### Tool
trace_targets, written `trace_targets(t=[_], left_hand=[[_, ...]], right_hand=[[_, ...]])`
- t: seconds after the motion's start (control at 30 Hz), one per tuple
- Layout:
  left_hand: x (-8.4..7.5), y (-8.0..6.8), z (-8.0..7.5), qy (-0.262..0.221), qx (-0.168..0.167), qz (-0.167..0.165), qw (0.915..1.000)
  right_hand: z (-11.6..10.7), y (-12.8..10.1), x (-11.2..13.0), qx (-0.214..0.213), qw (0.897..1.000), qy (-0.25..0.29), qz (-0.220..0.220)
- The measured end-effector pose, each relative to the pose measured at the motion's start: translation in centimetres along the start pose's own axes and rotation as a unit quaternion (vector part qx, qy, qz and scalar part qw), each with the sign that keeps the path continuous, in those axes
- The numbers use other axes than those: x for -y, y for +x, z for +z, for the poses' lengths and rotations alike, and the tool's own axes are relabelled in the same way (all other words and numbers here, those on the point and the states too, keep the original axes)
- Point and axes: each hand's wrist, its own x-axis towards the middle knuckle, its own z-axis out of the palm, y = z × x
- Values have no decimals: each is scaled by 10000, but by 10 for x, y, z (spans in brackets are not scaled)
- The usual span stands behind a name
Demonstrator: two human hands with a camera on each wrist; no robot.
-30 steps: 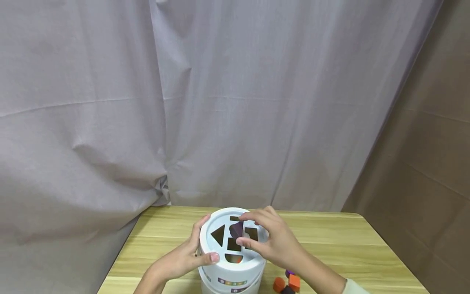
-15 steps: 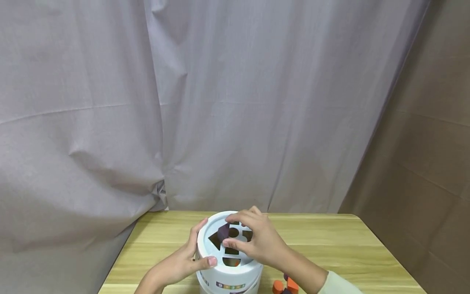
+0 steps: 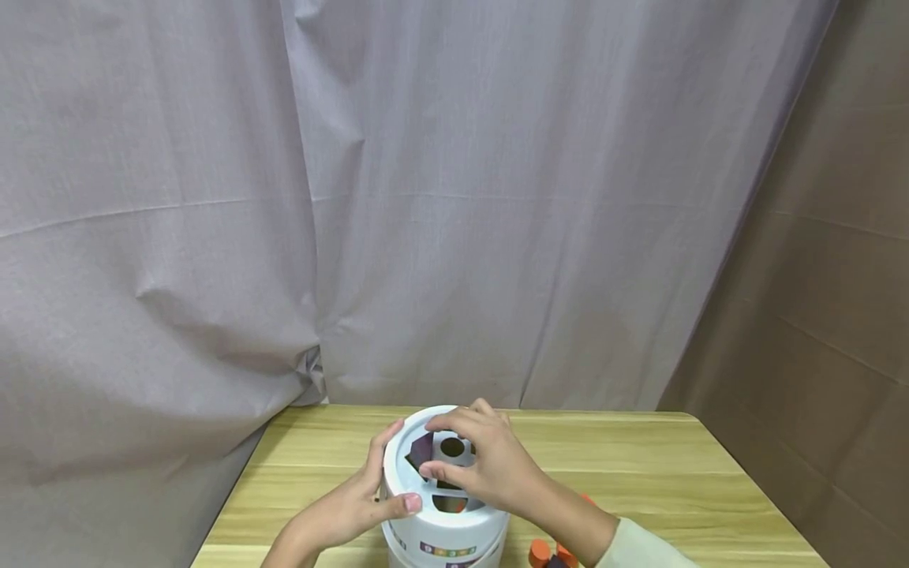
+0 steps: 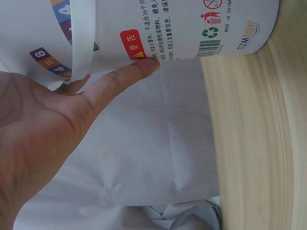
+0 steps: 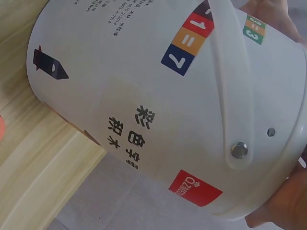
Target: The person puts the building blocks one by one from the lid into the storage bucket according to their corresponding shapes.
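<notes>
A white shape-sorter bucket (image 3: 447, 530) stands upright on the table, its lid (image 3: 426, 414) cut with holes of different shapes. My left hand (image 3: 351, 505) holds its left side, thumb on the lid's rim. In the left wrist view, a finger of the left hand (image 4: 43, 134) lies along the printed wall of the bucket (image 4: 177, 28). Between thumb and fingers, my right hand (image 3: 493, 457) pinches a dark purple block (image 3: 422, 447) at the triangular hole. Whether the block has entered the hole I cannot tell. The right wrist view mostly shows the bucket wall (image 5: 96, 91) and its handle (image 5: 230, 72).
Right of the bucket, below my right forearm, lie loose blocks: an orange round one (image 3: 540, 552), a dark one (image 3: 556, 562) and orange pieces partly hidden by the arm. The wooden table (image 3: 639, 465) ends at a grey curtain (image 3: 440, 237).
My right hand has carried the purple block leftward across the lid, from near the round hole to the triangular one, and turned it. The left hand keeps its hold on the bucket.
</notes>
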Motion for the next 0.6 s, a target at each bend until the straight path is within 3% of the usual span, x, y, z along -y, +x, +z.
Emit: trace_targets(t=[0.27,0.6], left_hand=[[-1,-1,1,-13,4,-12,10000],[0,-1,0,42,-10,-13,10000]], right_hand=[[-1,-1,4,254,9991,-314,148],[-12,-2,4,148,9989,-367,248]])
